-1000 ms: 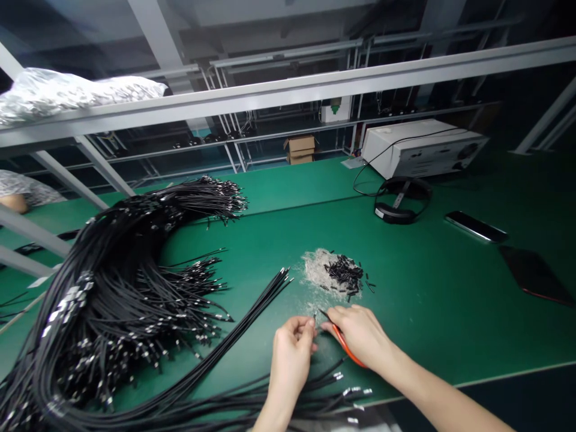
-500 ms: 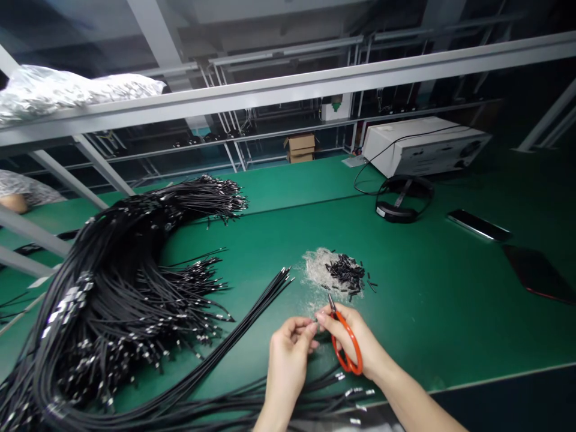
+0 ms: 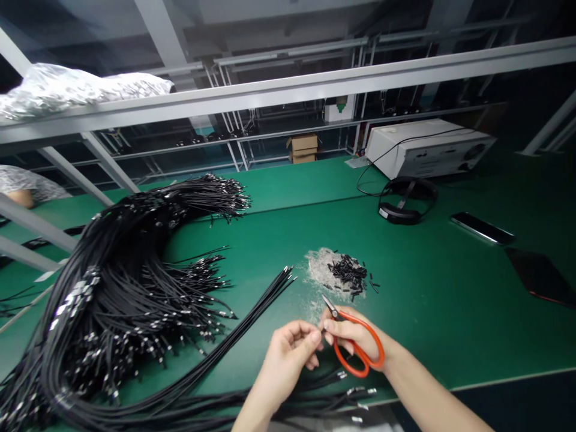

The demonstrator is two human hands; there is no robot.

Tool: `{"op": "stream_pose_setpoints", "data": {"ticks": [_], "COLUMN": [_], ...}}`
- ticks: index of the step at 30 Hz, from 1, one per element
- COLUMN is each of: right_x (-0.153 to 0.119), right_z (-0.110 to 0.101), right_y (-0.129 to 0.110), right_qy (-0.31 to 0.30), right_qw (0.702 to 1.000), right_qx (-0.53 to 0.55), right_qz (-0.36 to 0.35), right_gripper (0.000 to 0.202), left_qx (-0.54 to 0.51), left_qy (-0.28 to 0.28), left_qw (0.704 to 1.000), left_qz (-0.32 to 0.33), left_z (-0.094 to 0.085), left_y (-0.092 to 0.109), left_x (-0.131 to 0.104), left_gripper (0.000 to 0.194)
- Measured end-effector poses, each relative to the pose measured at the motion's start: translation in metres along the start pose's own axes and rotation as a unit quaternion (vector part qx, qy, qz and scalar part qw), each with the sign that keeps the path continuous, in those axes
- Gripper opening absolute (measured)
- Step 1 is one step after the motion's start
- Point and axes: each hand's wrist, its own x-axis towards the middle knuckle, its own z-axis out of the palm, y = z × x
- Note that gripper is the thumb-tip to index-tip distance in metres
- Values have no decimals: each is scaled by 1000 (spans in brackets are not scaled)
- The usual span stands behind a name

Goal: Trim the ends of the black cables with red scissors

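Note:
My left hand [image 3: 290, 354] is closed in a pinch, thumb against forefinger, with a small dark bit at its fingertips that I cannot make out. Touching those fingertips are the fingers of my right hand [image 3: 353, 336]. Scissors [image 3: 374, 337] with orange handles and short metal blades rest in my right hand, the blades pointing up and away. Just beyond lies a heap of short black tube pieces [image 3: 348, 272] beside clear plastic scraps [image 3: 321, 267]. Black cables [image 3: 315, 393] with silvery ends run beneath my hands, and a thin bundle of cables [image 3: 252, 312] lies to their left.
A large mass of black cables [image 3: 121, 282] covers the left of the green table [image 3: 432, 288]. At the back right stand a white box-shaped device [image 3: 427, 147] and a black headband-like device [image 3: 400, 207]. A phone [image 3: 482, 228] lies farther right. A metal rail [image 3: 288, 90] crosses above the table.
The scissors have turned in my right hand, their blades now leaning more to the left and the handles farther right. My hands stay together at the fingertips. The view has shifted slightly.

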Motion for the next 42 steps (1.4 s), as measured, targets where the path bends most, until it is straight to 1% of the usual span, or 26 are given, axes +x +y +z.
{"op": "stream_pose_setpoints", "data": {"ticks": [1, 2, 3, 4, 6, 7, 8, 9, 10, 12, 13, 14, 15, 17, 21, 24, 28, 30, 32, 36, 39, 40, 41, 42], "right_x": [0, -1, -1, -1, -3, -5, -7, -10, -14, -21, -24, -26, -27, -27, -23, -21, -20, -19, -18, -16, -12, -11, -10, -8], "right_z": [-4, -8, -12, -15, -19, -20, -19, -18, -15, -7, -3, 2, 6, 12, 15, 14, 12, 12, 12, 9, 2, -1, -3, -4], "right_y": [-5, -11, -16, -21, -26, -27, -26, -24, -20, -10, -5, 0, 3, 7, 5, 2, 1, 2, 2, 1, -1, -2, -1, 0], "right_qy": [-23, -38, -42, -30, 32, 70, 104, 132, 150, 166, 170, 170, 169, 169, 179, 175, 165, 161, 156, 137, 121, 131, 145, 161], "right_qw": [999, 995, 988, 979, 948, 923, 891, 852, 809, 724, 692, 668, 653, 638, 623, 611, 596, 594, 602, 643, 686, 708, 738, 777], "right_qx": [-46, -95, -146, -198, -309, -370, -433, -496, -556, -658, -692, -715, -730, -744, -755, -765, -777, -780, -776, -749, -715, -692, -658, -608], "right_qz": [-8, -18, -29, -41, -65, -78, -92, -105, -116, -124, -121, -115, -108, -99, -99, -108, -115, -112, -105, -77, -51, -44, -40, -38], "right_gripper": [31, 30, 28, 26, 23, 22, 22, 21, 21, 20, 19, 19, 19, 18, 16, 12, 9, 10, 13, 17, 17, 18, 20, 22], "left_qx": [38, 77, 113, 143, 188, 206, 222, 235, 245, 259, 265, 270, 275, 284, 311, 331, 340, 338, 333, 315, 296, 284, 270, 256], "left_qy": [-30, -46, -43, -22, 49, 81, 107, 126, 140, 161, 170, 175, 179, 183, 190, 189, 184, 184, 185, 184, 179, 177, 176, 176], "left_qw": [999, 996, 993, 989, 980, 973, 966, 959, 954, 945, 942, 939, 936, 933, 923, 916, 913, 914, 916, 921, 929, 934, 939, 944], "left_qz": [-9, -10, -3, 11, 49, 67, 81, 92, 102, 117, 121, 123, 124, 123, 123, 125, 127, 128, 129, 137, 132, 126, 121, 115], "left_z": [-3, -5, -7, -7, -5, -3, -1, 2, 5, 10, 12, 14, 15, 18, 21, 22, 22, 21, 21, 20, 18, 17, 16, 15], "left_y": [1, 2, 3, 3, 2, 1, 0, -2, -4, -7, -8, -9, -10, -11, -10, -10, -10, -11, -12, -15, -18, -19, -19, -19], "left_x": [-1, -2, -2, -2, -1, 0, 0, 1, 1, 2, 1, 1, 1, 1, 0, -1, -1, -1, -1, 1, 4, 5, 6, 6], "left_gripper": [31, 33, 34, 33, 29, 27, 26, 25, 24, 23, 23, 22, 22, 22, 23, 23, 24, 24, 24, 23, 23, 23, 23, 24]}}
